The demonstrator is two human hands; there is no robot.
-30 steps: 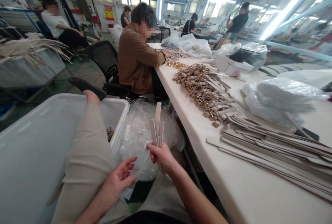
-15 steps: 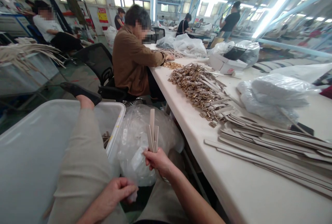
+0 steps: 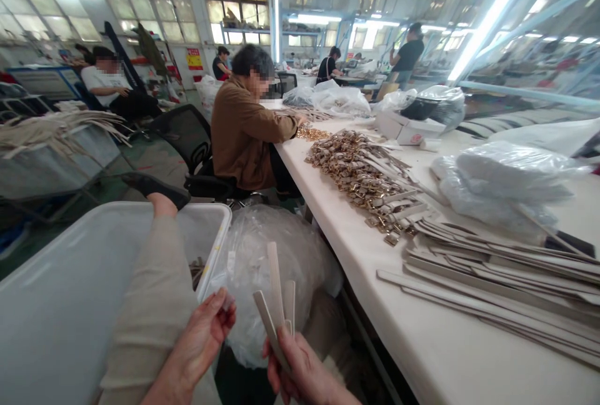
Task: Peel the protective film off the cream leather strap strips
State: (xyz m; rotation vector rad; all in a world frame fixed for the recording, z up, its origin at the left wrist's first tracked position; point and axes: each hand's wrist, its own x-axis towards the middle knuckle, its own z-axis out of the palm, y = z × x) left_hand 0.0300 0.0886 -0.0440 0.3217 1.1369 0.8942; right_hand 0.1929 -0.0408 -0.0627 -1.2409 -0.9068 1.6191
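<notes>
Several beige strips (image 3: 275,286), which look like leather straps, stand fanned out in my right hand (image 3: 300,361), closed round their lower ends. To its left, my left hand (image 3: 201,336) is raised with thumb and fingers pinched on a small translucent scrap (image 3: 228,302), perhaps plastic film. The two hands are apart. Behind them, a big clear plastic bag (image 3: 276,224) bulges between the white tub and the table.
My leg rests over the rim of a white tub (image 3: 159,205). On the white table (image 3: 347,230) at right lie a heap of straps with metal buckles (image 3: 365,174), stacked long strips (image 3: 497,267) and plastic bags (image 3: 506,174). A co-worker in brown (image 3: 244,124) sits at its far side.
My right hand has come down and towards me, and its strips have spread apart. My left hand has risen, turning its palm side more into view. The view has tilted up slightly.
</notes>
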